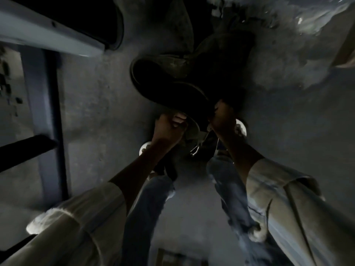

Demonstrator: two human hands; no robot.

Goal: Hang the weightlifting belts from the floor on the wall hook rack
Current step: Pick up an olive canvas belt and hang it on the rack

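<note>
Both hands, left and right, grip a dark curled belt, its length running away from them.

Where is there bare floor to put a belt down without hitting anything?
Bare concrete floor lies to the left hand's side, between the dark belts and the metal frame post. More bare floor sits beyond the right hand, toward the right edge. The middle is crowded: belts, buckle, both hands, feet.

Matt dark leather belt with shiny metal buckle; rough grey concrete floor; cloth sleeves.
</note>
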